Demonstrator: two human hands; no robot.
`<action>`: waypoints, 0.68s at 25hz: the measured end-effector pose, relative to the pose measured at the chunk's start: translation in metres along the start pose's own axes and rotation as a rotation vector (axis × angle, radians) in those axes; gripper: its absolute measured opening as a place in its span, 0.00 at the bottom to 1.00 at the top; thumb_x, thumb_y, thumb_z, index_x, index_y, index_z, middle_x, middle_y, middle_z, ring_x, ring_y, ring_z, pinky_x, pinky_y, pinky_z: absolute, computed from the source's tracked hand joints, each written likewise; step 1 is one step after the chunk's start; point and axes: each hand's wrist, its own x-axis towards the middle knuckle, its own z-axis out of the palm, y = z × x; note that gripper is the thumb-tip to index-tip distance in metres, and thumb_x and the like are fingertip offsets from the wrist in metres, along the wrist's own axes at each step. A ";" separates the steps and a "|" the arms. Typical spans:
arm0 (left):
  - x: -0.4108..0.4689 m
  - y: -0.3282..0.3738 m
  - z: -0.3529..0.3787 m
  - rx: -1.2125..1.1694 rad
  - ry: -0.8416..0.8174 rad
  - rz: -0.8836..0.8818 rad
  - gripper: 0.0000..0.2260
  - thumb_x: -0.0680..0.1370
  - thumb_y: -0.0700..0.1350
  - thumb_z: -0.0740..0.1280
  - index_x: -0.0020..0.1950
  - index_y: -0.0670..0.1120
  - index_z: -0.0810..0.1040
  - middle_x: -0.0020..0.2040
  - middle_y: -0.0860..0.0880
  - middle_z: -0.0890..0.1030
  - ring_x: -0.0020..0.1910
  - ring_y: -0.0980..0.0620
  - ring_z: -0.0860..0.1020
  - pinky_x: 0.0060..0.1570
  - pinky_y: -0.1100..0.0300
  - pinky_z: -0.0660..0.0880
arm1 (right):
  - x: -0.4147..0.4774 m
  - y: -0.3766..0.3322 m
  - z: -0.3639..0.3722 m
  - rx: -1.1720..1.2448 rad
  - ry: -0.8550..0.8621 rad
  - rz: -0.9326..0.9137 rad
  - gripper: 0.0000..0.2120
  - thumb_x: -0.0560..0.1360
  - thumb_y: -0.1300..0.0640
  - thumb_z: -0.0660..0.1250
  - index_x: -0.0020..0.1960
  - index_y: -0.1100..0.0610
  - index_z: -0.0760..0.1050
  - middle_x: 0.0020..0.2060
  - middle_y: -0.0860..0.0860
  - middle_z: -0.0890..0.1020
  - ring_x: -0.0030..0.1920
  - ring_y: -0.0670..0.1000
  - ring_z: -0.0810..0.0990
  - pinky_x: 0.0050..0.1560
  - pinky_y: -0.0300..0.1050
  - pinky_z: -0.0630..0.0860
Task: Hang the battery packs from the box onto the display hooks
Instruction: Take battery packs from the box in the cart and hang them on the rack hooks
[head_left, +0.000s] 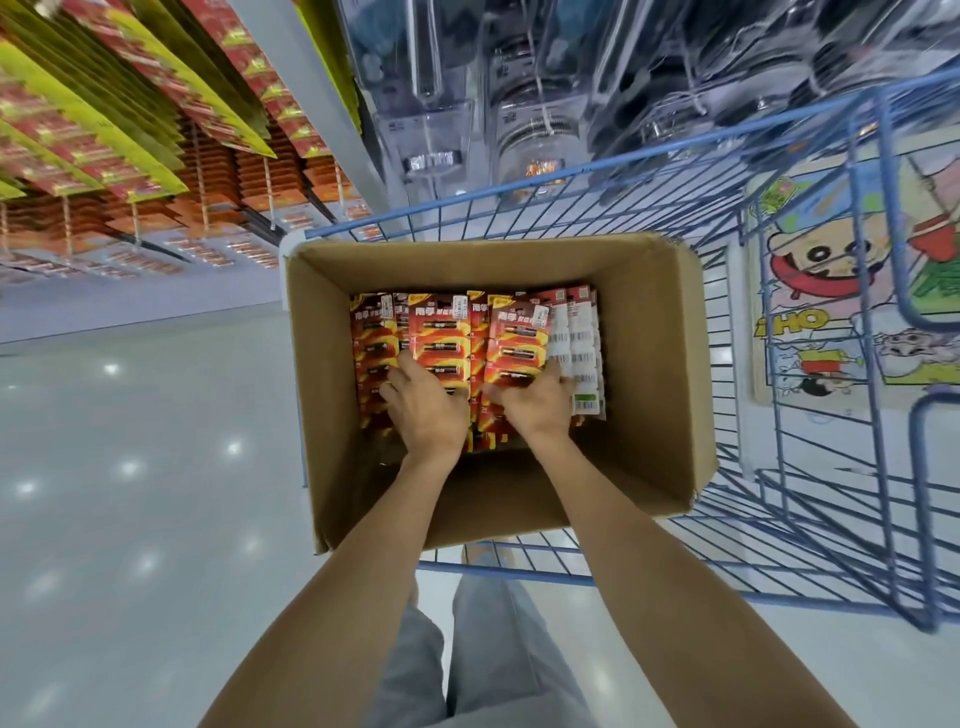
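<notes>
- While the battery packs (441, 332) lie in tight rows at the bottom of the box (649, 364), none has left it, so this round of hanging is not yet begun.
- Your left grip (426, 410) curls its fingers over the left rows. Your right grip (537, 402) digs its fingers in between packs beside the white-backed ones. Each looks to be gathering a bundle.
- The box sits in the blue cart (831, 467).
- The display hooks (200, 208), up to your left, carry many packs. With the box well filled, most lifting and hanging looks left to do.
</notes>
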 end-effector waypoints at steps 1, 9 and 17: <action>-0.001 0.002 0.002 0.029 0.004 -0.018 0.40 0.75 0.47 0.78 0.78 0.43 0.57 0.75 0.38 0.68 0.75 0.38 0.65 0.70 0.43 0.70 | -0.003 0.000 0.002 -0.023 0.023 -0.005 0.42 0.70 0.44 0.79 0.75 0.54 0.61 0.71 0.59 0.67 0.71 0.61 0.71 0.66 0.57 0.73; -0.005 -0.004 -0.006 0.052 0.006 -0.020 0.35 0.74 0.50 0.78 0.74 0.43 0.65 0.71 0.40 0.69 0.72 0.38 0.69 0.67 0.44 0.73 | -0.009 0.005 -0.011 0.146 0.006 -0.121 0.13 0.78 0.54 0.72 0.58 0.51 0.71 0.55 0.48 0.80 0.64 0.54 0.78 0.61 0.50 0.74; -0.042 -0.010 -0.062 -0.567 -0.184 0.014 0.14 0.83 0.42 0.67 0.68 0.50 0.74 0.63 0.49 0.81 0.64 0.47 0.81 0.61 0.46 0.81 | -0.074 0.008 -0.064 0.480 -0.123 -0.160 0.14 0.80 0.61 0.70 0.60 0.45 0.72 0.53 0.44 0.82 0.60 0.49 0.81 0.63 0.53 0.79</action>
